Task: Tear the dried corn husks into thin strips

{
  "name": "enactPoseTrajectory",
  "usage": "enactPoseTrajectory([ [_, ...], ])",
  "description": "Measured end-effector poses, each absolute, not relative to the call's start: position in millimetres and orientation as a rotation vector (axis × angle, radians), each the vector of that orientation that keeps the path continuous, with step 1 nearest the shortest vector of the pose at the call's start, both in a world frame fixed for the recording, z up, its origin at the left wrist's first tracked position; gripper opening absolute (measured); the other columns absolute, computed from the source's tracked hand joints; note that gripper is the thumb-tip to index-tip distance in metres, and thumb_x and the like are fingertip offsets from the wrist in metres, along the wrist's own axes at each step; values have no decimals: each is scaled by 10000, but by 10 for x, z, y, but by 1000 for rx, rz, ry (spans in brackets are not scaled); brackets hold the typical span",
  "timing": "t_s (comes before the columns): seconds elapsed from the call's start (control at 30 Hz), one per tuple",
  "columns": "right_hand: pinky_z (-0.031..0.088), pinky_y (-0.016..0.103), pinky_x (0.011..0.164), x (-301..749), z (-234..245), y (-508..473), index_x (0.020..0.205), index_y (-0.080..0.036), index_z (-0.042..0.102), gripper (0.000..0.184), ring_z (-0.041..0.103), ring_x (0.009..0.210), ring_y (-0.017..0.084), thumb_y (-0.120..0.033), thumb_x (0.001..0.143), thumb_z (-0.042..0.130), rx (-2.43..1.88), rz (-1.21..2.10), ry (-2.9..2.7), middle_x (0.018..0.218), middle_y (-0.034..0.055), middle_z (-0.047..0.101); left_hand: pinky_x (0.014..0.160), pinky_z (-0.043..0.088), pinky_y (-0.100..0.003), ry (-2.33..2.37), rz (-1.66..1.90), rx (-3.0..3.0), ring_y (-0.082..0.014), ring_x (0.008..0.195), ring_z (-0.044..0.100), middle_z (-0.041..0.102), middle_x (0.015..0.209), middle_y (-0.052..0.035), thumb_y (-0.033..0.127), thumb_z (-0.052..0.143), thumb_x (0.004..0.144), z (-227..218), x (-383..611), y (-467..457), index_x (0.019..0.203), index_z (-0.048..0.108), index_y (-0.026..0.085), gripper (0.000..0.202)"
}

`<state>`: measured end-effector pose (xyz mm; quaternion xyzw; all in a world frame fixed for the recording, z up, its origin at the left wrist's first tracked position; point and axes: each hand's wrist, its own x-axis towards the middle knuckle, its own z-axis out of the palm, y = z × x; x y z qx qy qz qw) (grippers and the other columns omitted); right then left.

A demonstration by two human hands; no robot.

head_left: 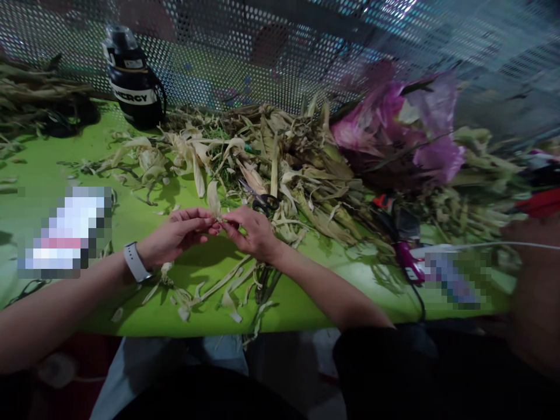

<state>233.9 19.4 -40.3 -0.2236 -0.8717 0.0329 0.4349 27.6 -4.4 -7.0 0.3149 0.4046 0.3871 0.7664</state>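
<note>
Both of my hands meet over the green table point(210, 318), pinching a small pale piece of dried corn husk point(214, 198) that stands up between them. My left hand point(184, 233), with a white watch band at its wrist, has its fingertips closed at the base of the husk. From the other side, my right hand point(251, 233) pinches the same spot with thumb and forefinger. Just beyond the right hand lie black-handled scissors point(265, 203). Husk strips point(184, 303) are scattered on the table below my hands.
A heap of dried husks point(315, 192) spreads behind. A black bottle point(133, 87) stands at the back left, and a pink plastic bag point(402, 128) sits at the right. A purple tool point(410, 262) with a cord lies near another person's arm point(538, 286). A blurred-out phone-like object point(65, 233) is left.
</note>
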Motion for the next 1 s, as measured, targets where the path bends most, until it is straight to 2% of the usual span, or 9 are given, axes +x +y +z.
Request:
enactPoseTrajectory([
  [0.13, 501, 268, 721, 2386, -404, 243, 1151, -225, 577, 232, 612, 825, 146, -153, 937, 524, -446, -232, -2224, 919, 45, 661, 515, 506, -105, 857, 819, 669, -61, 607, 659, 730, 777, -54, 33, 588, 861, -60, 273, -50, 821, 677, 94, 115],
  [0.33, 473, 265, 688, 2405, -318, 228, 1124, -203, 557, 202, 563, 764, 137, -138, 942, 500, -416, -487, -2237, 885, 25, 641, 493, 496, -98, 822, 796, 630, -66, 608, 657, 723, 784, -65, 15, 600, 843, -64, 272, -38, 813, 690, 76, 113],
  [0.73, 492, 278, 724, 2355, -342, 207, 1069, -175, 535, 156, 587, 799, 153, -112, 929, 509, -461, -472, -2192, 868, 45, 655, 500, 519, -102, 833, 820, 517, -79, 610, 681, 726, 741, -66, 15, 551, 876, -88, 320, -78, 805, 681, 84, 164],
  [1.0, 487, 293, 723, 2418, -401, 256, 1128, -199, 560, 210, 584, 816, 154, -132, 946, 480, -436, -439, -2279, 921, 48, 652, 498, 520, -92, 834, 824, 513, -75, 590, 680, 728, 718, -61, 21, 563, 873, -75, 323, -75, 794, 690, 83, 162],
])
